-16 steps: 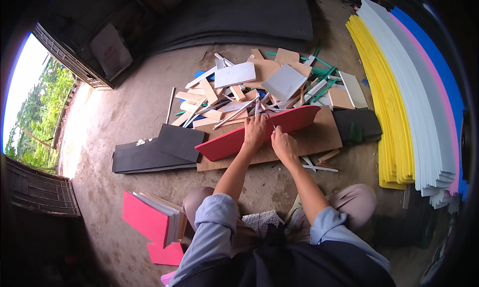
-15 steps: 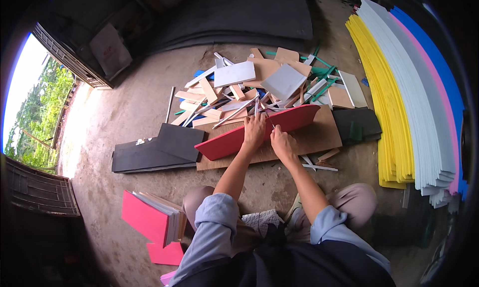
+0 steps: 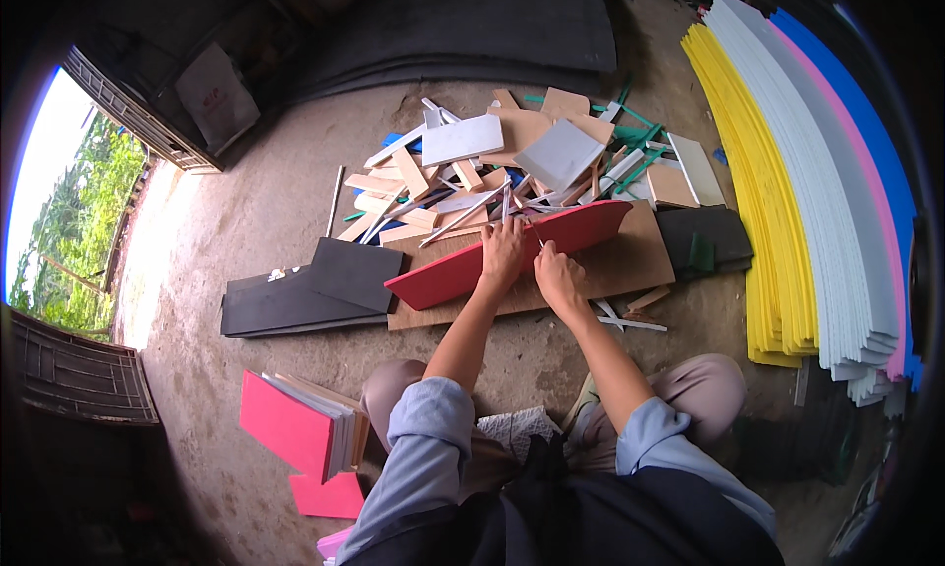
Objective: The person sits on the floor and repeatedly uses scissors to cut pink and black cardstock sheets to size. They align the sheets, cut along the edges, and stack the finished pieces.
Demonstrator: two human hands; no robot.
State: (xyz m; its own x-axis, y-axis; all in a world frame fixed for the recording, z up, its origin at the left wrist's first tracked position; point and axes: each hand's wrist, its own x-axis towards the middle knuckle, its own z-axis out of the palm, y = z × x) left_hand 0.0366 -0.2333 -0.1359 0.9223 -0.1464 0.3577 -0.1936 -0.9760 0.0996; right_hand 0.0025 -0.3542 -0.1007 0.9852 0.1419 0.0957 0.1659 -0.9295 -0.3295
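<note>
A long red foam sheet [image 3: 443, 279] stands tilted on its edge on a brown board [image 3: 635, 256] in front of me. My left hand [image 3: 504, 253] is closed over the sheet near its middle, fingers on the upper edge. Just right of it, my right hand [image 3: 560, 276] is closed round a thin-bladed cutter [image 3: 537, 236], whose tip is at the sheet's upper edge. The cutter's handle is mostly hidden in my fist. A narrow white strip stands up just beyond my left fingertips.
Beyond the board lies a heap of foam offcuts [image 3: 463, 143]. Dark foam sheets [image 3: 305, 295] lie left of the board. At right stand stacked yellow sheets [image 3: 748, 212] and white sheets [image 3: 817, 192]. A bundle of pink-fronted pieces [image 3: 285, 423] stands near my left knee.
Both hands stay at nearly the same place on the red foam sheet. The whole view has shifted very slightly.
</note>
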